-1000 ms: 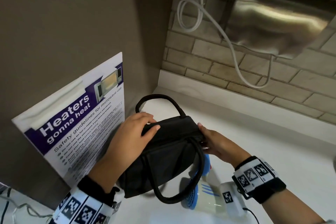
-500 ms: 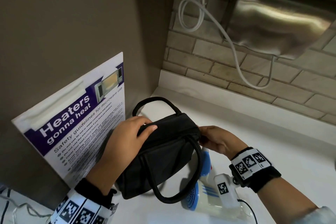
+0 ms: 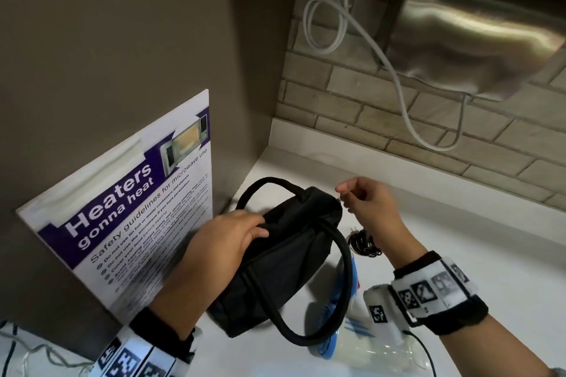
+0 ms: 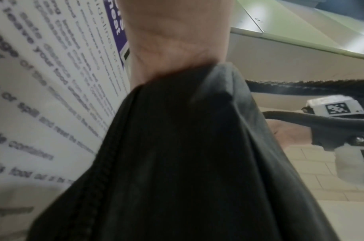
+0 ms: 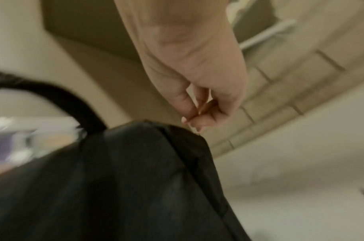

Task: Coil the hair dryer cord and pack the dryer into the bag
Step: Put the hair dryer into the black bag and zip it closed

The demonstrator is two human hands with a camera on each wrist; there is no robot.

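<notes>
In the head view a poster [image 3: 134, 208] at nine o'clock reads "Heaters gonna heat", and the left hand [image 3: 226, 242] grips the black bag [image 3: 284, 257] on the white counter [image 3: 459, 248], the blue-and-white hair dryer [image 3: 361, 337] lying at five o'clock. The left wrist view shows blurred fabric under the palm. In the right wrist view the right hand [image 5: 197, 97] pinches fingertips together at the bag's top corner; what it holds I cannot tell.

The poster [image 3: 122, 211] leaning on the wall reads "Heaters gonna heat" and "Safety guidelines for microwave use".
</notes>
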